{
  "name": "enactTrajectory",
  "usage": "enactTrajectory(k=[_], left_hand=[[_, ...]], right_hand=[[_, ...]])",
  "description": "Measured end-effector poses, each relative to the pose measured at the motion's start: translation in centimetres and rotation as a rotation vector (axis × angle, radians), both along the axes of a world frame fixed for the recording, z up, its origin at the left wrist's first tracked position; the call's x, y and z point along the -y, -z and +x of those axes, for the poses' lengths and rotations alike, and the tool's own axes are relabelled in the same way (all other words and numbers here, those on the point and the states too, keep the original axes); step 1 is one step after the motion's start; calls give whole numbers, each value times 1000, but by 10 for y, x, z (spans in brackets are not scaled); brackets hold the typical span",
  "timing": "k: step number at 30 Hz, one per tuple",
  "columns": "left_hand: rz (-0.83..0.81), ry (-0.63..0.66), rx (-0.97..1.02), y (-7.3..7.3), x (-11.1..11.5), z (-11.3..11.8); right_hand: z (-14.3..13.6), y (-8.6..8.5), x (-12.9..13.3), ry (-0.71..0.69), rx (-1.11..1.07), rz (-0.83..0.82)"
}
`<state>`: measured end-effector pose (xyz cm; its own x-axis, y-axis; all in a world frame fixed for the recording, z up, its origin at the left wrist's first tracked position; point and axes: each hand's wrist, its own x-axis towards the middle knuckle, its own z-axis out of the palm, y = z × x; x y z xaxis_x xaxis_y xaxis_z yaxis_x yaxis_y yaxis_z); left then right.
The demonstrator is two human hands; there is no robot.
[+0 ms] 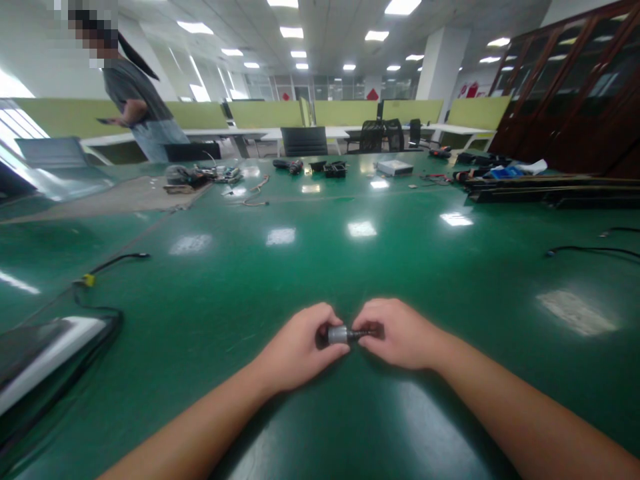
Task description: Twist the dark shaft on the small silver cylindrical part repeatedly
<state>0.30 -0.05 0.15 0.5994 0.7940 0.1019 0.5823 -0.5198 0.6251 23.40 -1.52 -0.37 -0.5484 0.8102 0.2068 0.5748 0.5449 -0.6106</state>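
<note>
Rows of bright square lamps [403, 7] are set in a pale ceiling [340, 23], and their glare shows as white patches on the glossy green table [320, 260] across the foreground. Beyond it, low yellow-green partitions [267, 114] run the width of the room behind white desks [306, 133]. A dark office chair [305, 141] stands at the middle, with black mesh chairs [371, 137] to its right. A square white pillar [443, 63] rises right of centre. Tall reddish-brown cabinets [575, 87] with glass doors fill the right side. Daylight glows through windows [15, 85] at the far left. Red decorations [372, 95] mark the background.
</note>
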Motion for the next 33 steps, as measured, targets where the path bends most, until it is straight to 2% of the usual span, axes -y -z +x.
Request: enactTrajectory(k=[33], left_hand=[[-15, 8, 4, 2, 0, 0]], right_hand=[[12, 0, -2, 56, 39, -24]])
